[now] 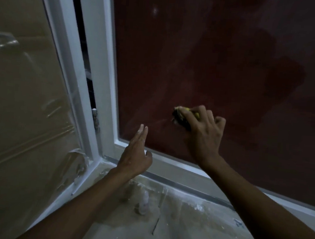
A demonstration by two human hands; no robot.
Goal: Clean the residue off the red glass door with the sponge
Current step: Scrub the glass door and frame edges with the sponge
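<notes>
We have our right hand (203, 131) curled around the yellow sponge (184, 117), pressing it against the red glass door (205, 57) low on the pane, up and to the right of our left hand (137, 155). The left hand holds nothing; its fingers are straight and together, reaching toward the glass just above the white door frame (170, 162), though we cannot tell whether the fingertips touch. Pale, hazy streaks of residue show on the glass between our hands and sweep upward above the sponge, so we judge the cleaning to be under way, with much left. In this dim light the darker patches to the right of the sponge may be wiped areas or only shadows
</notes>
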